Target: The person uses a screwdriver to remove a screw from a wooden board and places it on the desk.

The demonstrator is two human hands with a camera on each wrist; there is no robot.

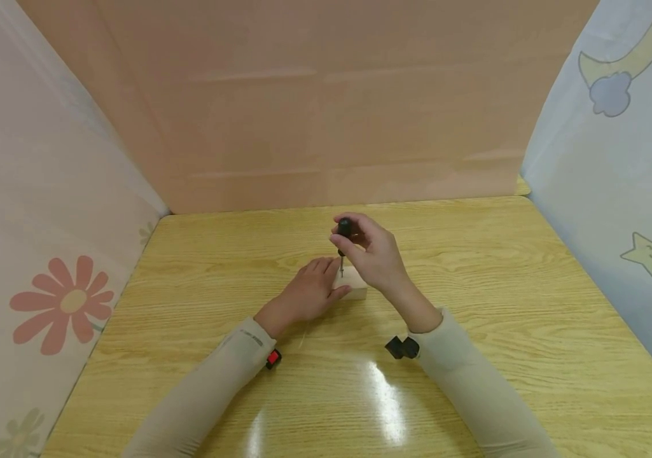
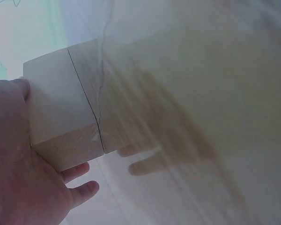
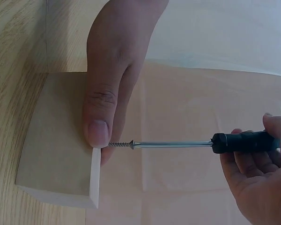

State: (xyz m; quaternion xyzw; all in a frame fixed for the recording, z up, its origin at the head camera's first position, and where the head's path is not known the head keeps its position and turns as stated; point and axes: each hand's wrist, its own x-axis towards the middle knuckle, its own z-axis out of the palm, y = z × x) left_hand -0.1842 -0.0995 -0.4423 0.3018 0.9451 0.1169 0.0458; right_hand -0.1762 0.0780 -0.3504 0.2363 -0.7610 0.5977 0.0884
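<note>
A pale wooden block (image 1: 354, 278) (image 2: 61, 98) (image 3: 56, 145) sits on the table. My left hand (image 1: 312, 292) (image 2: 23, 168) (image 3: 113, 65) grips it, thumb along the near side and fingers across from it. Above the block, my right hand (image 1: 380, 254) (image 3: 264, 183) holds a screwdriver (image 1: 344, 228) (image 3: 241, 142) by its dark green handle, the metal shaft pointing down. A threaded screw (image 3: 121, 145) stands in line with the shaft, its head at the driver's tip and its lower end at the block's top, beside my left thumb.
The wood-grain table (image 1: 463, 267) spreads around both hands. A plain peach sheet (image 1: 326, 114) hangs at the back, and patterned sheets stand along the left (image 1: 28, 210) and right (image 1: 612, 172) sides. Small black devices (image 1: 402, 347) are worn at the wrists.
</note>
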